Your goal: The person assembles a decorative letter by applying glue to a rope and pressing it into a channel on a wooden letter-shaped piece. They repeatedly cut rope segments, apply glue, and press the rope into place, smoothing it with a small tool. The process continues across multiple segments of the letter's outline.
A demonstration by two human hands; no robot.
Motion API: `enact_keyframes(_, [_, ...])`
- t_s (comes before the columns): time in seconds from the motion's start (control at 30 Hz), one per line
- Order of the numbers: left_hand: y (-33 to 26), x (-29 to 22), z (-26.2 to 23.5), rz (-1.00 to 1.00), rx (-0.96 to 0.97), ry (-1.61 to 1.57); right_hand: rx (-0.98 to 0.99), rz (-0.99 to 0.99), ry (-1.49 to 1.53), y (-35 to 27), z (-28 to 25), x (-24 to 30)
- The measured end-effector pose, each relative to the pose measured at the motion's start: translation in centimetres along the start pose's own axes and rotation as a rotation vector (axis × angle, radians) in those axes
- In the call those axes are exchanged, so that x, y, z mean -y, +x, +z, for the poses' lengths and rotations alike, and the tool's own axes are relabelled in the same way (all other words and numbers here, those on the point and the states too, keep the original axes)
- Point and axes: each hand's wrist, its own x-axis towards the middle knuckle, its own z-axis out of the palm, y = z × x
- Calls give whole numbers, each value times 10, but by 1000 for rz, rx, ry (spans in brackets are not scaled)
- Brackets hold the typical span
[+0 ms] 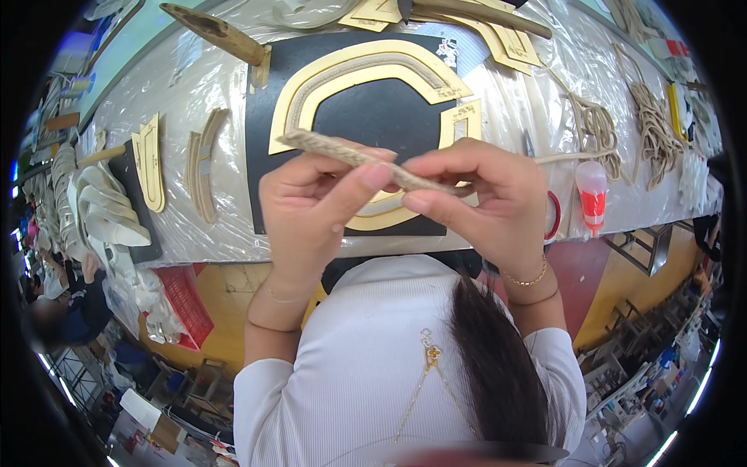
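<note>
A beige braided strip (323, 146) is held up over the table, running slantwise between my two hands. My left hand (299, 202) pinches it near its middle, thumb on top, and its blunt end sticks out to the left. My right hand (498, 187) grips the other end between thumb and fingers. Below them lies a black mat (369, 113) with pale yellow curved templates (311, 74) on it. A braided strip (362, 68) sits in the slot of the large template. My hands hide part of the lower template.
A wooden handle (214, 35) rises at the mat's far left corner; a hammer (482, 15) lies at the back. Cord bundles (599, 132) and a red-and-clear bottle (593, 198) are at right. Curved strips (198, 167) and a narrow template (152, 167) lie left. A red basket (187, 307) stands below.
</note>
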Motion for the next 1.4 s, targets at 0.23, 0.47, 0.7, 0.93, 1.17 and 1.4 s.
enact_keyframes(0.23, [5,-5,-8,38,-5,-19,25,-16,-62,1,5,-1])
enact_keyframes(0.47, [-17,10,-46,31,-104,250,81,6,-268,-8,20,-18])
enact_keyframes(0.7, [-60,47,-130,391,203,1504,123,7,-343,-25,59,-90])
enact_keyframes(0.93, [-89,76,-133,360,133,1607,102,-126,-527,-36,82,-122])
enact_keyframes(1.17, [-92,82,-130,370,144,1625,79,-183,-637,-37,88,-125])
enact_keyframes(1.4, [-91,90,-128,367,110,1706,63,-239,-791,-43,93,-123])
